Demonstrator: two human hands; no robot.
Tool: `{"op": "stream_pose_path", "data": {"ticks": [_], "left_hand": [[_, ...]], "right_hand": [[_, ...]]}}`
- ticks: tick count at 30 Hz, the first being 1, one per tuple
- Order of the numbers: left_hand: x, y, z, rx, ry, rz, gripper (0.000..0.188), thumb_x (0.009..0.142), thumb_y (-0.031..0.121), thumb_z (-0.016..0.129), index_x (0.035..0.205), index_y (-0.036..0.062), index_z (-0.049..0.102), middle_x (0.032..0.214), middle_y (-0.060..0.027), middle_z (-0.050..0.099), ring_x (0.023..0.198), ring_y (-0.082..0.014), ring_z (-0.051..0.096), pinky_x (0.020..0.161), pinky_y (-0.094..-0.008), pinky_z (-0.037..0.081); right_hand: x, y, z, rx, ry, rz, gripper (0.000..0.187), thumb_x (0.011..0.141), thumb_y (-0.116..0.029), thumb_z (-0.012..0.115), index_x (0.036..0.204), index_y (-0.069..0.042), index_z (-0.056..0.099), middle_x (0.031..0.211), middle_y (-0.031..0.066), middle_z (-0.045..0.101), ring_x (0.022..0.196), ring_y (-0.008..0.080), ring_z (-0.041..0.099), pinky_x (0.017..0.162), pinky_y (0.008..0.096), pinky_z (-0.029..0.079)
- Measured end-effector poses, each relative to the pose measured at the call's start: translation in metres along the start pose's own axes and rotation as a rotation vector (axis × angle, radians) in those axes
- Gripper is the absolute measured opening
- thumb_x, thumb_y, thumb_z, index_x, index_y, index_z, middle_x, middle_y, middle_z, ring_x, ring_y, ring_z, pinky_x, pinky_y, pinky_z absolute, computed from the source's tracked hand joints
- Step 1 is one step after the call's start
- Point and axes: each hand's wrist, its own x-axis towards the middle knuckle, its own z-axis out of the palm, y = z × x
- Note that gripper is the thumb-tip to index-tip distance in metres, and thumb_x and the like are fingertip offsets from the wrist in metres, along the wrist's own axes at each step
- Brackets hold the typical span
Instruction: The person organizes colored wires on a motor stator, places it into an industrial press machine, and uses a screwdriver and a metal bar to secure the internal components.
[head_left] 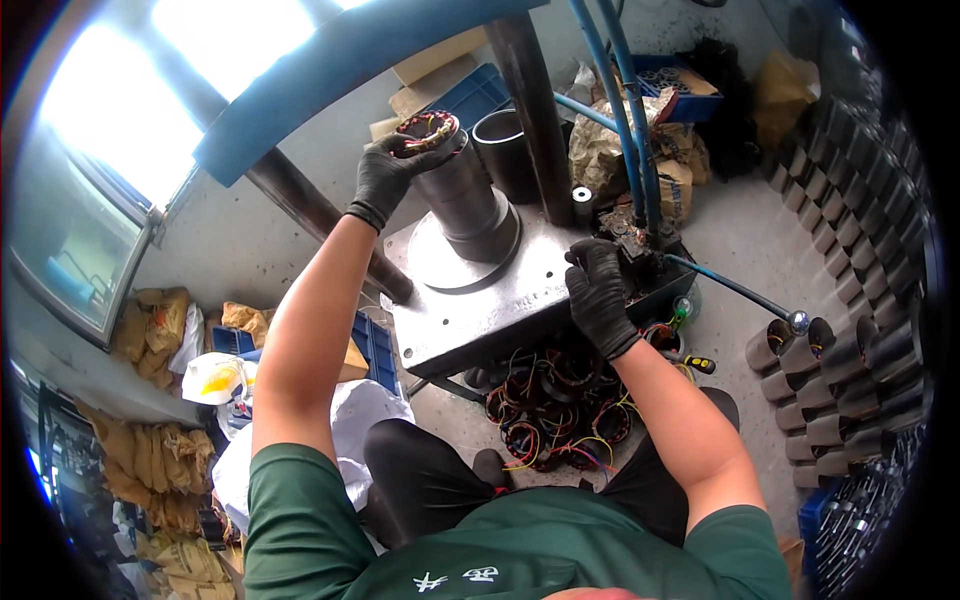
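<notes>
My left hand (384,180), in a black glove, grips a wound motor stator (428,128) with red and yellow wires. The stator is seated at the top of a grey metal cylinder (460,195), and my thumb lies across its near side. The cylinder stands upright on a round plate on the press table (435,325). My right hand (600,295), also gloved in black, hovers by the table's right edge with its fingers curled in. Whatever it may hold is hidden. A blue lever with a ball end (735,290) reaches out to the right of it.
Blue press beam (340,75) and dark columns (535,110) frame the table. A dark hollow cylinder (505,150) stands behind. Several wound stators (560,390) lie below, between my legs. Stacked metal housings (835,380) line the right. Sacks (160,325) are at the left.
</notes>
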Motion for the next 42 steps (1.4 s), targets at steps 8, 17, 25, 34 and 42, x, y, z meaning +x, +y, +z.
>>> {"op": "stream_pose_path", "data": {"ticks": [8,17,25,34,42], "left_hand": [[0.009,-0.012,-0.008,-0.029,-0.154,-0.144,0.046,0.079,0.027,0.091,0.111,-0.0003,0.073,0.098,-0.006,0.075,0.092,-0.0125,0.067,0.086,-0.0298,0.054],[0.01,-0.021,0.014,0.018,-0.102,0.023,0.049,0.078,0.024,0.088,0.118,0.0015,0.072,0.107,-0.0103,0.078,0.097,-0.0179,0.072,0.091,-0.0333,0.055],[0.004,-0.011,0.007,0.194,-0.085,-0.05,0.04,0.079,0.021,0.088,0.111,0.0013,0.073,0.102,-0.0074,0.077,0.092,-0.0155,0.071,0.087,-0.0298,0.055],[0.002,-0.012,0.008,0.127,-0.131,0.071,0.042,0.083,0.021,0.086,0.116,0.0,0.073,0.102,-0.0108,0.078,0.094,-0.018,0.072,0.09,-0.0324,0.056],[-0.043,-0.018,-0.018,0.272,0.169,0.125,0.077,0.085,0.029,0.088,0.146,0.0029,0.049,0.125,-0.0176,0.068,0.113,-0.0243,0.065,0.098,-0.0334,0.054]], "right_hand": [[0.003,0.009,0.001,-0.178,-0.064,0.006,0.016,0.083,0.003,0.062,0.099,-0.002,0.064,0.106,0.0164,0.063,0.099,0.0343,0.063,0.089,0.0414,0.053],[-0.005,0.033,0.003,-0.319,-0.125,0.002,0.017,0.089,0.003,0.063,0.104,-0.003,0.065,0.125,0.0163,0.061,0.112,0.0327,0.063,0.096,0.0392,0.053],[-0.002,0.054,-0.005,-0.423,-0.136,-0.033,0.019,0.089,0.002,0.062,0.107,-0.004,0.063,0.129,0.0178,0.062,0.109,0.0381,0.064,0.094,0.0428,0.053],[-0.004,0.078,-0.007,-0.587,-0.262,-0.007,0.019,0.092,0.002,0.059,0.108,-0.005,0.068,0.133,0.0171,0.064,0.109,0.0367,0.067,0.095,0.0411,0.054],[0.009,0.108,0.006,-0.302,-0.304,0.149,0.025,0.086,0.002,0.058,0.106,-0.003,0.072,0.132,0.02,0.066,0.117,0.0363,0.064,0.102,0.0427,0.05]]}}
